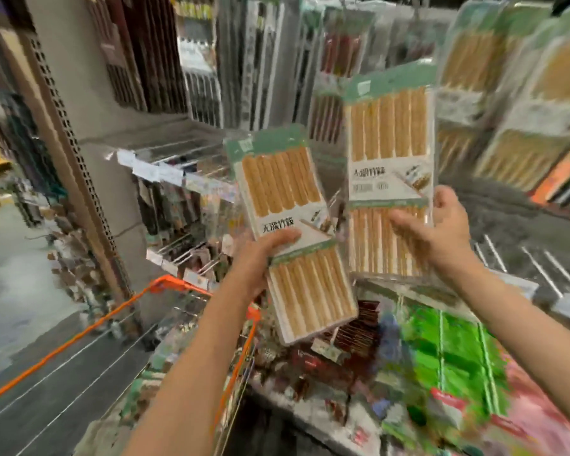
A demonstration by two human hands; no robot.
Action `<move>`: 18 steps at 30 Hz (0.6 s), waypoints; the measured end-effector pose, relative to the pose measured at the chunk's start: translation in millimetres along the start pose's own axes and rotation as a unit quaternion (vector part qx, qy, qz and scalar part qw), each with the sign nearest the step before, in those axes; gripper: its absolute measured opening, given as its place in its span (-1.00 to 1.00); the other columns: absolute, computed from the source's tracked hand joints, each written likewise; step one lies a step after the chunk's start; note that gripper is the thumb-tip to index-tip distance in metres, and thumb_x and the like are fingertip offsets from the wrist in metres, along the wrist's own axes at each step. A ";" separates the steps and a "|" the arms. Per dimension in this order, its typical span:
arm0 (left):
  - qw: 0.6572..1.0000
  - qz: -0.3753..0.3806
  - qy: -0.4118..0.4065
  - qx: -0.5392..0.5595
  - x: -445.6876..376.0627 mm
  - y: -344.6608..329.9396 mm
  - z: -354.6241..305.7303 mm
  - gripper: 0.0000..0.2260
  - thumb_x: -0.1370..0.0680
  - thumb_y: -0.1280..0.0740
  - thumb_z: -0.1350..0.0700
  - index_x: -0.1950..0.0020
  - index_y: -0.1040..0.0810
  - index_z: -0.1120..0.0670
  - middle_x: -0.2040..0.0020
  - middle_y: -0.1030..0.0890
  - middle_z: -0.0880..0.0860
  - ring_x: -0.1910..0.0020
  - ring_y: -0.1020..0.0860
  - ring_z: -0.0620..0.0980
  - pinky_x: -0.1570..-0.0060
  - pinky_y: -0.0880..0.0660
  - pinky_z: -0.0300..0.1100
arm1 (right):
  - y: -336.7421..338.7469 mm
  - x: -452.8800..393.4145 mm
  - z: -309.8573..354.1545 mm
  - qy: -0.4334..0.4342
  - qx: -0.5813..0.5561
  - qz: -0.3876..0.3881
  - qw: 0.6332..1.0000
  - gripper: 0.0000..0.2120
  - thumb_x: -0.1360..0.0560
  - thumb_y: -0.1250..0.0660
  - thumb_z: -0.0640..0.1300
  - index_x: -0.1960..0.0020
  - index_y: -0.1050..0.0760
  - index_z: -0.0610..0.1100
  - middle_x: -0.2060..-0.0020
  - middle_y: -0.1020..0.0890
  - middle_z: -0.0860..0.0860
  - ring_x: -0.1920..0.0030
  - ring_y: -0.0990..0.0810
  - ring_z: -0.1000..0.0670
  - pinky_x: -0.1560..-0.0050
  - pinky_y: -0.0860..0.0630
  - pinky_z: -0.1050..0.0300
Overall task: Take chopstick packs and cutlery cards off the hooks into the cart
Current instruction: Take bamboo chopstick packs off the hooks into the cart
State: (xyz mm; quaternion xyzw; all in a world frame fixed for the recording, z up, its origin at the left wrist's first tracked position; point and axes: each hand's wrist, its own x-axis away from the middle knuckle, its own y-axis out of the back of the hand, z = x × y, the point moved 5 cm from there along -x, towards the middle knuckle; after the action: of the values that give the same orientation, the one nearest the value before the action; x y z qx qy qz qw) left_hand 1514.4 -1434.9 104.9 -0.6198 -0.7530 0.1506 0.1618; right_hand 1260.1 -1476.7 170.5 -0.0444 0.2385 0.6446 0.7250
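Two bamboo chopstick packs, centre of frame, one per hand. Left pack [293, 232], tilted w/ top leaning left, gripped at mid-height by left hand [260, 258]: thumb across the label, fingers curled behind. Right pack [390, 169], near upright, higher in frame, pinched at its lower right edge by right hand [438, 232], thumb on front. Both packs sit above and beyond the hands, apart from each other. Cart [165, 287], orange-rimmed, lower left, below left pack. More hanging packs [507, 93] upper right, blurred.
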 end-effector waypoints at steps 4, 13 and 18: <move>0.992 0.123 0.004 -0.036 -6.9 -59.1 -12.2 -0.79 -0.40 -0.44 0.35 0.02 -0.56 0.15 0.21 -0.70 0.06 0.27 -0.67 -0.01 0.29 -0.64 -0.12 | 62.2 1.3 6.0 -0.039 -0.093 -0.029 0.994 -0.69 -0.32 -0.46 -0.28 0.01 -0.47 -0.09 0.32 -0.68 0.17 0.30 -0.61 0.22 0.25 -0.50 0.35; 0.952 0.292 -0.007 -0.092 -8.6 -152.3 -12.8 -0.57 -0.26 -0.44 0.23 -0.12 -0.55 0.26 0.09 -0.69 0.15 0.18 -0.68 0.05 0.29 -0.59 -0.19 | 154.9 30.3 -0.7 -0.112 -0.127 -0.097 0.981 -0.73 -0.39 -0.41 -0.17 -0.07 -0.54 -0.20 0.02 -0.69 -0.12 0.04 -0.69 -0.03 0.10 -0.61 0.19; 0.934 0.343 -0.021 -0.094 -5.9 -196.5 -18.3 -0.67 -0.29 -0.48 0.29 -0.04 -0.57 0.23 0.13 -0.69 0.14 0.21 -0.67 0.06 0.28 -0.61 -0.18 | 200.6 25.1 25.6 -0.061 -0.112 -0.154 0.980 -0.67 -0.32 -0.44 -0.12 -0.06 -0.51 -0.14 0.04 -0.70 -0.05 -0.01 -0.68 -0.03 -0.01 -0.60 0.12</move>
State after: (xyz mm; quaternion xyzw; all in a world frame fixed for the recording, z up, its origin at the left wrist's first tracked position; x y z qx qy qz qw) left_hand 1349.5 -1476.9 205.1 -0.8495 -0.5085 0.1380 0.0254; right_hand 1077.2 -1411.2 231.8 -0.1224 0.1104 0.5494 0.8191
